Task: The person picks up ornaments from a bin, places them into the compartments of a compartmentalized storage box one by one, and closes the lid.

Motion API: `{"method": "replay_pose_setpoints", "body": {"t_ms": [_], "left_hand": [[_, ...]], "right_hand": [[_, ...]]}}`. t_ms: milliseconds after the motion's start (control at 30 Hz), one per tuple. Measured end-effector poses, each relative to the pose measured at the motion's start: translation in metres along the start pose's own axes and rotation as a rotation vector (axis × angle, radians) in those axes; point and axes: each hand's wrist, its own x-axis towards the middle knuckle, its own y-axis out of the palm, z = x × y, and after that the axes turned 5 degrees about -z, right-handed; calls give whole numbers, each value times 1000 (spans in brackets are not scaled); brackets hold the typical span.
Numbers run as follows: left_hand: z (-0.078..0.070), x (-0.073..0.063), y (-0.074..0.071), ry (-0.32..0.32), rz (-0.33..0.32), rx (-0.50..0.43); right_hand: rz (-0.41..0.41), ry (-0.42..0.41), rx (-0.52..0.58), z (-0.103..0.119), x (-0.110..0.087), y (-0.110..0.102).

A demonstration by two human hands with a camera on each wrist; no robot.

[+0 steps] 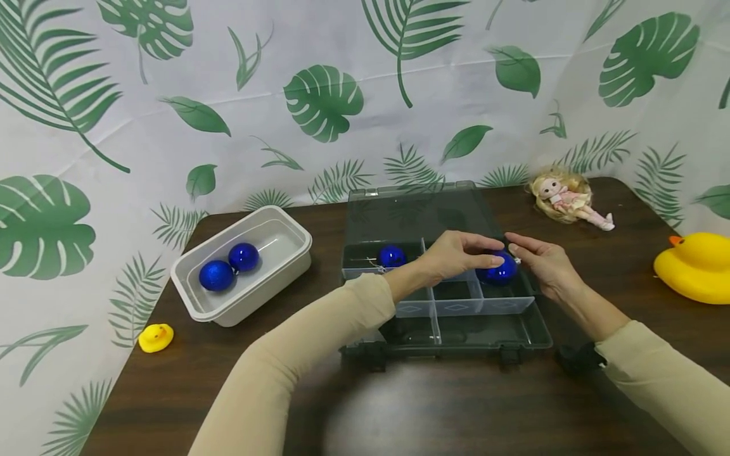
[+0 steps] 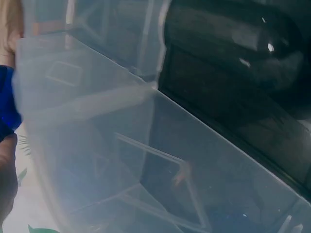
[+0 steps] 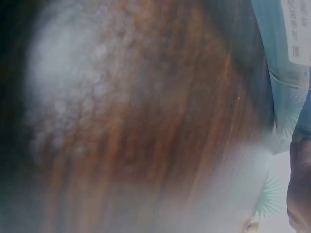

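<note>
My left hand (image 1: 453,256) pinches a shiny blue Christmas ball (image 1: 500,271) between thumb and fingers, over the back right compartment of a compartment box (image 1: 485,342). The ball's silver cap points right. My right hand (image 1: 544,263) is at the cap side, thumb and index fingertips close together at the ball; I cannot tell whether they pinch its cap. The box is dark and see-through, its lid (image 1: 422,212) laid back, with clear dividers (image 1: 459,307) inside. Another blue ball (image 1: 391,256) sits in the back left. The left wrist view catches the held ball (image 2: 7,104) at its edge.
To the left, a white tub (image 1: 285,278) holds two blue balls (image 1: 230,266). A small yellow duck (image 1: 156,338) lies near the table's left edge. On the right are a doll (image 1: 567,197) at the back and a large yellow duck (image 1: 696,269). A leaf-print curtain (image 1: 251,145) hangs behind.
</note>
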Motion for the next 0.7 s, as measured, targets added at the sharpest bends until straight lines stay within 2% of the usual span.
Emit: {"method": "replay_pose_setpoints", "body": {"t_ms": [67,267,533,700], "left_hand": [[2,1,1,14,27,31],[5,5,4,95,92,139],[7,9,10,175,114,400],[5,6,11,196,133,500]], "right_hand": [[8,-6,-17,0,0,1],[17,-27,74,-1,-1,-1],[25,-13,148,1,-2,-1],[17,-10,74,0,-2,-2]]}}
